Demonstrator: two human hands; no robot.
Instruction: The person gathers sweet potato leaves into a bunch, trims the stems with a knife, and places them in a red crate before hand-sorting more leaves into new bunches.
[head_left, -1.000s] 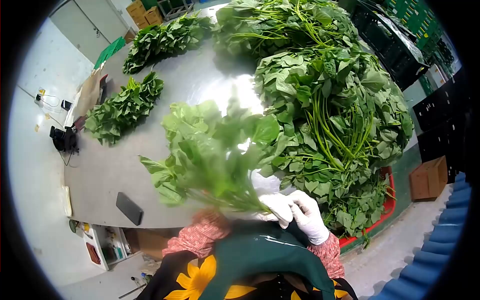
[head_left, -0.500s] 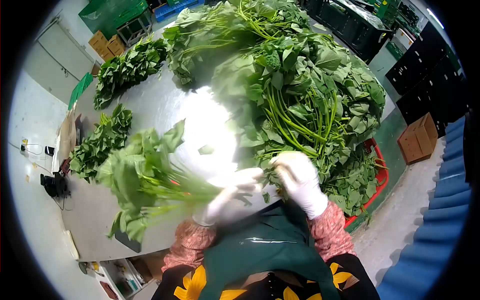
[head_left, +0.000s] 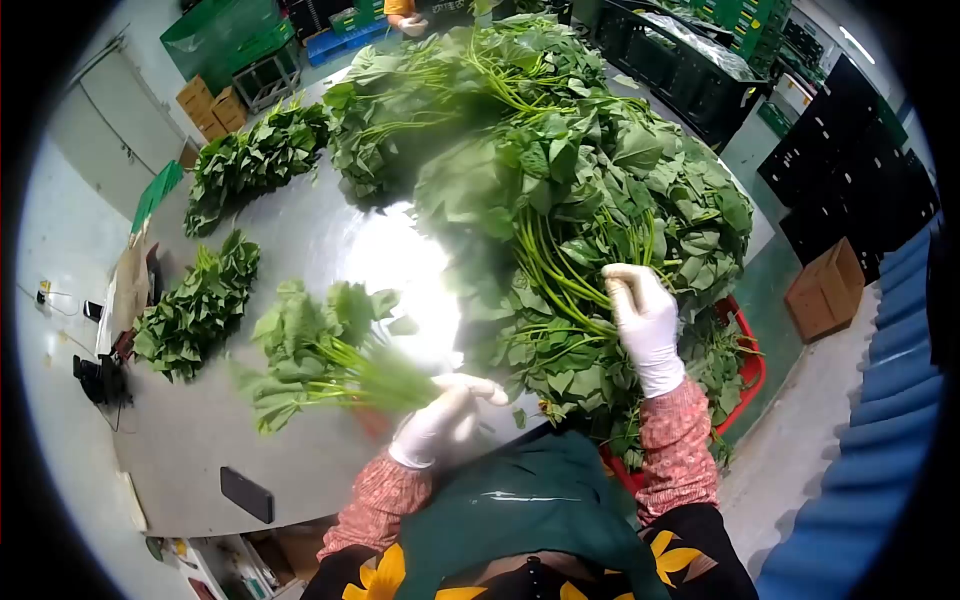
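My gloved left hand (head_left: 440,420) is closed around the stem ends of a bunch of leafy greens (head_left: 325,350). The leaves point left over the metal table and are slightly blurred. On the right lies a big heap of the same leafy greens (head_left: 690,200), its long green stems (head_left: 555,275) facing me. My gloved right hand (head_left: 645,310) is at these stems, thumb and fingers pinched together on a stem; the exact grip is partly hidden. Two bundled rows of greens, a nearer one (head_left: 200,310) and a farther one (head_left: 255,160), rest at the table's left side.
A dark phone (head_left: 247,494) lies on the metal table (head_left: 180,440) near its front left edge. A red crate (head_left: 752,365) with greens stands under the heap at right. Across the table is another person's hand (head_left: 412,24). A cardboard box (head_left: 825,290) sits on the floor.
My right hand has moved away from the left one, up and right to the heap's stems. My left hand still holds its bunch, now slightly lower. Another person has come into view at the far side.
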